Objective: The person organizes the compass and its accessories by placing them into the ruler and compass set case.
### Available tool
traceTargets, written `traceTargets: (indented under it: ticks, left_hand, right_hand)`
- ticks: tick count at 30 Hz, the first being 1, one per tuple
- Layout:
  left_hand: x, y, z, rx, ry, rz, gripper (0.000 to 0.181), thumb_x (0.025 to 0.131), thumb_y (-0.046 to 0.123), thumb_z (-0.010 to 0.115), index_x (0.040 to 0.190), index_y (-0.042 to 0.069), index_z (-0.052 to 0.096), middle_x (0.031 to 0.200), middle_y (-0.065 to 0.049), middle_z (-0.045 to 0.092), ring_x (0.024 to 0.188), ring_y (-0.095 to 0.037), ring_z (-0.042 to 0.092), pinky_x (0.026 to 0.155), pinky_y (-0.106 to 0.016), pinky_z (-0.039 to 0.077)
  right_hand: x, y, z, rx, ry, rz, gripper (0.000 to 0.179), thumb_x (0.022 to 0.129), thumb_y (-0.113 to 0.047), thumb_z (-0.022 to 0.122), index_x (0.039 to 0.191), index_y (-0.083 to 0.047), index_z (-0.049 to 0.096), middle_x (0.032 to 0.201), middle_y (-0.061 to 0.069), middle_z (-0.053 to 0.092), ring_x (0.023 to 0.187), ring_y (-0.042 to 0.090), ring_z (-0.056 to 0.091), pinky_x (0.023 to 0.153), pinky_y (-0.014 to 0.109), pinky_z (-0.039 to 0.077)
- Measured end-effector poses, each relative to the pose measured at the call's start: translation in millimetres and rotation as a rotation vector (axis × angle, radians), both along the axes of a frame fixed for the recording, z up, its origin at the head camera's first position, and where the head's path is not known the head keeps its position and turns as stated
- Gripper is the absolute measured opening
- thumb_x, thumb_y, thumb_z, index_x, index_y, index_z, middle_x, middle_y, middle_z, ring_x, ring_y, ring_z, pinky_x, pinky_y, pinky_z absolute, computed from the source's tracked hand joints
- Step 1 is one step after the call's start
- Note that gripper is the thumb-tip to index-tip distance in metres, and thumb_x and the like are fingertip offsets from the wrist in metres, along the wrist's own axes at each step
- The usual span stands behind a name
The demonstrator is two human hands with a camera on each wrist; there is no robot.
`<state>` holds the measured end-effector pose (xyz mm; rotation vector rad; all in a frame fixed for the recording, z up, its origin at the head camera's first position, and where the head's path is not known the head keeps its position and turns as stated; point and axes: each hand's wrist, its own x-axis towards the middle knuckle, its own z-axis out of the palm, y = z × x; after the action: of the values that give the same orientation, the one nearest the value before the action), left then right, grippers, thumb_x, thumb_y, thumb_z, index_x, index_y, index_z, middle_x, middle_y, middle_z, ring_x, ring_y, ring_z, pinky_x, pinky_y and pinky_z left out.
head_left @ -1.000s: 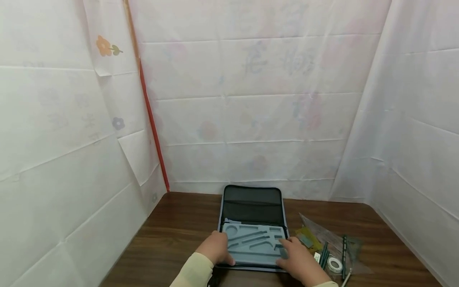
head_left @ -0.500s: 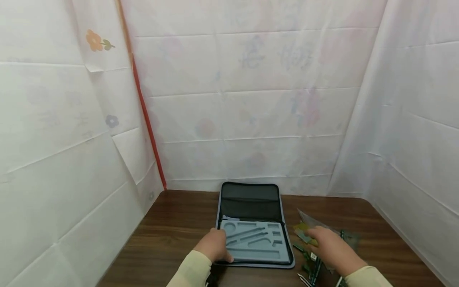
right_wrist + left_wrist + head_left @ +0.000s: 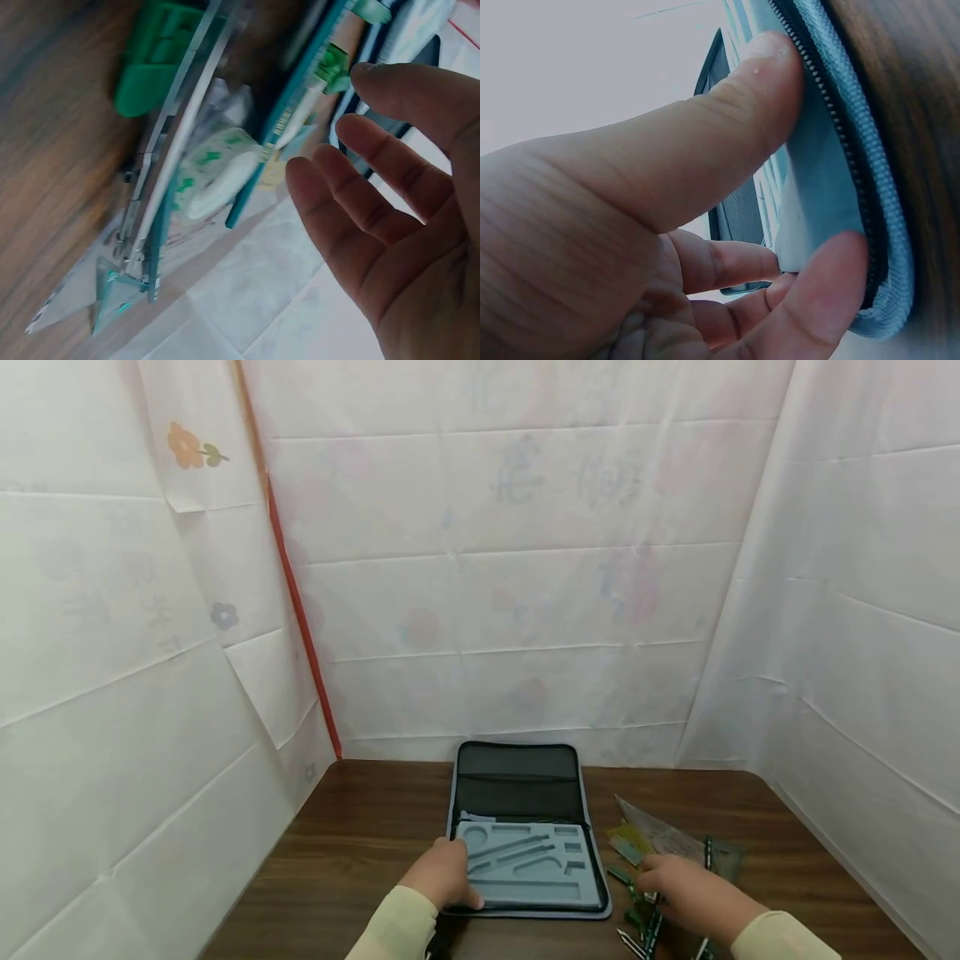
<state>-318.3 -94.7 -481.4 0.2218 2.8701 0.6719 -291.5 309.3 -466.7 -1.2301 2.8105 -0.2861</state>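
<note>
A zip case (image 3: 517, 789) lies unfolded on the table, its black mesh lid tipped back. Its lower half carries a grey-blue moulded tray (image 3: 525, 891) with shaped hollows. My left hand (image 3: 444, 877) grips the near left corner; in the left wrist view the thumb and fingers bend round the tray wall (image 3: 817, 187), just inside the zipper (image 3: 844, 127). My right hand (image 3: 697, 897) hovers over the stationery pile, fingers loosely bent around nothing. Near its fingertips in the right wrist view are a dark green pencil (image 3: 281, 112) and a roll of white tape (image 3: 225, 184).
Right of the case lie a clear set square (image 3: 660, 827), a yellow packet (image 3: 636, 837) and silver-tipped drawing tools (image 3: 632, 943). A green plastic piece (image 3: 154, 64) shows in the right wrist view. White sheets (image 3: 495, 585) enclose the table (image 3: 360, 852) on three sides.
My right hand has left the tray's right side and moved right, over the stationery. My left hand stays at the near left corner. The head view has shifted slightly.
</note>
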Motion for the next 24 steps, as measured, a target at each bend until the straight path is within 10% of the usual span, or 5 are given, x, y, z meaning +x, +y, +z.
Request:
traceTargets:
  ticks: [12, 24]
  left_hand:
    - [0.7, 0.8, -0.2, 0.001, -0.003, -0.008, 0.080, 0.071, 0.025, 0.101, 0.132, -0.009, 0.062, 0.135, -0.037, 0.056, 0.110, -0.045, 0.068, 0.095, -0.057, 0.057]
    - [1.8, -0.2, -0.8, 0.002, 0.011, 0.001, 0.078, 0.070, 0.025, 0.102, 0.129, -0.008, 0.063, 0.134, -0.037, 0.056, 0.108, -0.045, 0.068, 0.094, -0.057, 0.057]
  right_hand:
    - [-0.9, 0, -15.2, 0.026, 0.093, 0.090, 0.024, 0.085, -0.005, 0.087, 0.090, -0.027, 0.082, 0.088, -0.015, 0.053, 0.074, -0.007, 0.039, 0.061, 0.020, 0.042]
    - [3.6, 9, -18.4, -0.038, -0.063, 0.020, 0.033, 0.092, 0.000, 0.077, 0.108, -0.028, 0.083, 0.098, -0.014, 0.053, 0.081, -0.007, 0.043, 0.065, 0.020, 0.042]
